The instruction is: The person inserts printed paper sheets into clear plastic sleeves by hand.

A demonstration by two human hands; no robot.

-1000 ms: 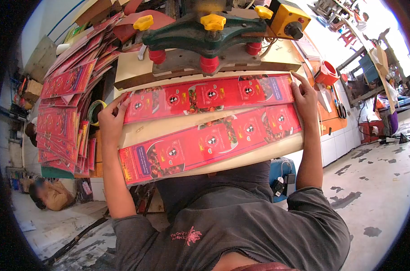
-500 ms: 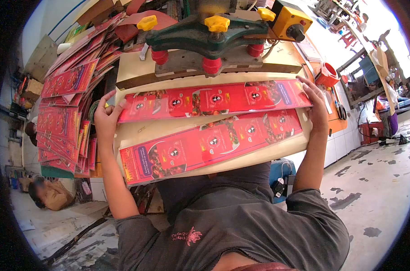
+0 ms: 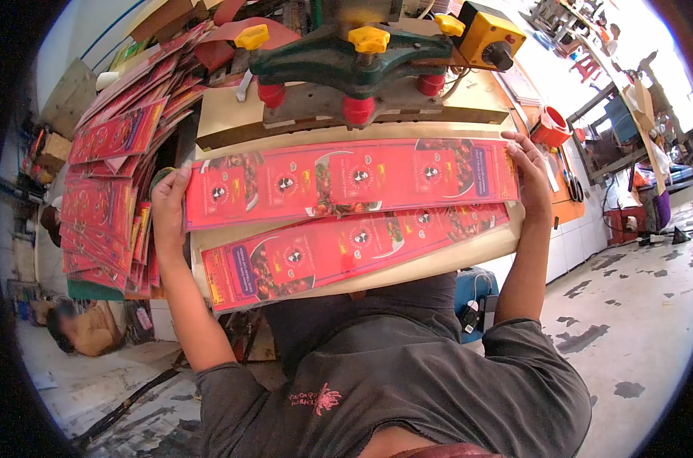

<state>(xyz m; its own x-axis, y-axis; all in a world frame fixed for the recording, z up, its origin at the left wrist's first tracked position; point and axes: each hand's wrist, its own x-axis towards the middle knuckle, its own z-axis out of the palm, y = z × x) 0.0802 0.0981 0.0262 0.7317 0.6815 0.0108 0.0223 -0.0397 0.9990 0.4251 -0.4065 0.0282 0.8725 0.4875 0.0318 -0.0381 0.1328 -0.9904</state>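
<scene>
A long red printed strip [image 3: 392, 179] with food pictures and round logos is held level by its two ends. My left hand [image 3: 171, 200] pinches its left end, thumb on top, and my right hand [image 3: 531, 177] grips its right end. Below it a second red printed strip [image 3: 339, 256] lies slanted on a cream sheet [image 3: 430, 263], its upper edge partly covered by the held one. Just beyond the strips stands a dark green machine head [image 3: 354, 65] with yellow knobs and red feet.
Piles of similar red printed sheets [image 3: 98, 214] lean at the left. A yellow control box [image 3: 491, 42] with a black knob sits at the machine's right. Nearby are a red round container [image 3: 552, 126] and scissors [image 3: 574, 185]. Another person [image 3: 94, 328] is low at the far left.
The held strip has come toward me and slightly left, and now overlaps more of the lower strip. My left hand has shifted left and down with it. The lower strip stays put.
</scene>
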